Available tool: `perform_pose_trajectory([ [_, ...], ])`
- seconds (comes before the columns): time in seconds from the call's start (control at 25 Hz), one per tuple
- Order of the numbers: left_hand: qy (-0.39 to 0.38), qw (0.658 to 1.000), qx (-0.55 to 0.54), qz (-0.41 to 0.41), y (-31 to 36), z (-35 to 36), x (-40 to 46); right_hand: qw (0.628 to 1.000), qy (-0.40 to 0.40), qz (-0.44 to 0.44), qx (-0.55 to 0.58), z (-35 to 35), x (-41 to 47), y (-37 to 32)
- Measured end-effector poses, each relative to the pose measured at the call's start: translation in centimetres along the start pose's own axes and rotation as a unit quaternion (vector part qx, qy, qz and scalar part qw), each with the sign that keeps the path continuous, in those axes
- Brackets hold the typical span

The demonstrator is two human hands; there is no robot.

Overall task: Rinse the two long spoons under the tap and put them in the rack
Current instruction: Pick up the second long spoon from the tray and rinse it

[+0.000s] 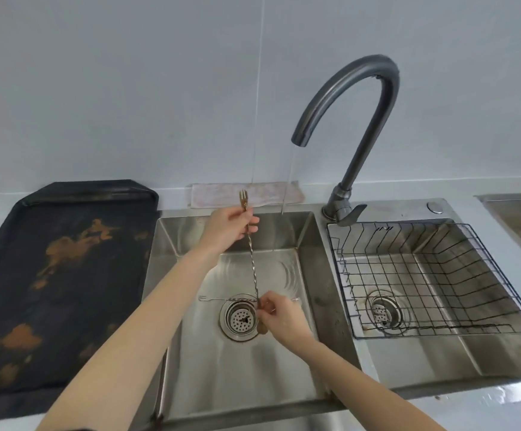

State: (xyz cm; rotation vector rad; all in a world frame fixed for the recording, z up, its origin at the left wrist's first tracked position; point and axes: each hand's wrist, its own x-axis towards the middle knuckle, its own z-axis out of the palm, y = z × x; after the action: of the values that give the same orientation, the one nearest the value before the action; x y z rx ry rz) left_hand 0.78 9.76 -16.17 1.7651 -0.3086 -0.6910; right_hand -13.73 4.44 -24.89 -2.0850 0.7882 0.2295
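The right hand point(279, 315) is seen nearest, low over the left sink basin point(284, 368), its fingers pinched on the lower end of a gold long spoon point(252, 259); the bowl shows just below that pinch. Beside the pinch, a second, silver long spoon point(222, 298) is laid flat on the basin floor, above the drain strainer point(241, 318). From the lower grip the gold spoon's twisted shaft is carried up to the left hand point(228, 228), closed around it near the top, the forked tip protruding above the fist. Beyond the upper grip, to the right, water is seen running from the tap point(355, 119). Well right of both grips, the wire rack point(433, 275) sits in the other basin.
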Motion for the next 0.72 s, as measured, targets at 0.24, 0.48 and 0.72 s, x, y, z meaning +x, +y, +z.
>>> perform_pose_trajectory([
  [0.24,0.022,0.999,-0.039,0.021,2.3,5.1,1.7,1.000,-0.006,0.006,0.011,-4.0,1.0,4.2],
  [0.48,0.042,0.998,-0.052,0.002,2.5,6.6,3.0,1.000,-0.016,-0.005,0.025,-4.5,1.1,5.1],
  [0.72,0.081,0.996,-0.011,0.027,2.2,7.5,3.5,0.999,-0.006,-0.004,0.034,-4.5,0.9,5.3],
])
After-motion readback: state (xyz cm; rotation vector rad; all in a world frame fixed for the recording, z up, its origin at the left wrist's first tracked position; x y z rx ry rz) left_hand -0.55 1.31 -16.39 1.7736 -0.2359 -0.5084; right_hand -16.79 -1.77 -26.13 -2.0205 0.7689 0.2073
